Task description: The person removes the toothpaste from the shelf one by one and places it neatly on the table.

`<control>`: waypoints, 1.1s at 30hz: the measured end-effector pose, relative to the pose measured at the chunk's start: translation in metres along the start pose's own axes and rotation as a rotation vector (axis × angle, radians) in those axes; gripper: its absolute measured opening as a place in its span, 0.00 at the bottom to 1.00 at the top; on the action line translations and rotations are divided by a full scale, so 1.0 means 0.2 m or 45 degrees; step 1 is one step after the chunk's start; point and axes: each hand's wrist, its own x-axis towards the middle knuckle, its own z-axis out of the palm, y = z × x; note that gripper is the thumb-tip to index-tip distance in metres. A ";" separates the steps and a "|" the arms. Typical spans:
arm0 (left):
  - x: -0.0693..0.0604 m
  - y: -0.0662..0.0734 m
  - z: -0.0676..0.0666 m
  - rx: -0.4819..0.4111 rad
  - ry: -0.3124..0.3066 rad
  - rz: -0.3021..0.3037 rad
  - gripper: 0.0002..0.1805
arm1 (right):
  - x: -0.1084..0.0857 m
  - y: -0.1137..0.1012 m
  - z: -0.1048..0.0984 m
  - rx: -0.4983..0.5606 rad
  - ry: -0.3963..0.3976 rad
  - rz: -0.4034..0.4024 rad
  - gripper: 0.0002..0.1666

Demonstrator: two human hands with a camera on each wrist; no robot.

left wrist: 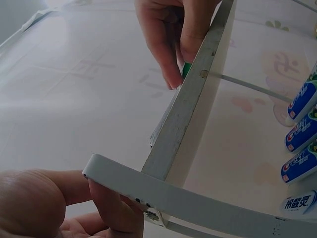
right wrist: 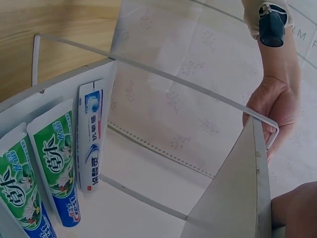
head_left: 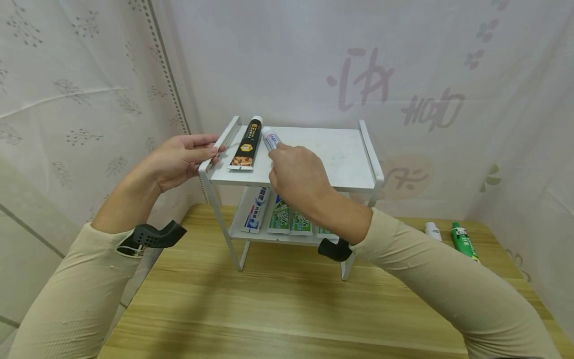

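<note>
Our left hand grips the left edge of the white rack; our right hand pinches the pale tube over its top, beside the black tube. We seem mid-placement; next calls for aligning it, then loosening our fingers.

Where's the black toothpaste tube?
In the head view, the black tube lies on the left of the top shelf, between the left hand and the other tube the right hand grips.

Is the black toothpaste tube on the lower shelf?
No, the black tube lies on the top shelf, next to the second tube held by the right hand.
</note>
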 end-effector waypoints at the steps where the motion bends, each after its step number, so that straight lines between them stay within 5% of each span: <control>1: 0.00 0.00 0.00 -0.002 -0.001 0.000 0.33 | 0.00 0.00 0.00 -0.001 0.000 -0.003 0.14; 33: -0.01 0.01 -0.01 0.006 0.004 -0.008 0.33 | -0.02 0.03 0.00 -0.009 0.070 -0.044 0.11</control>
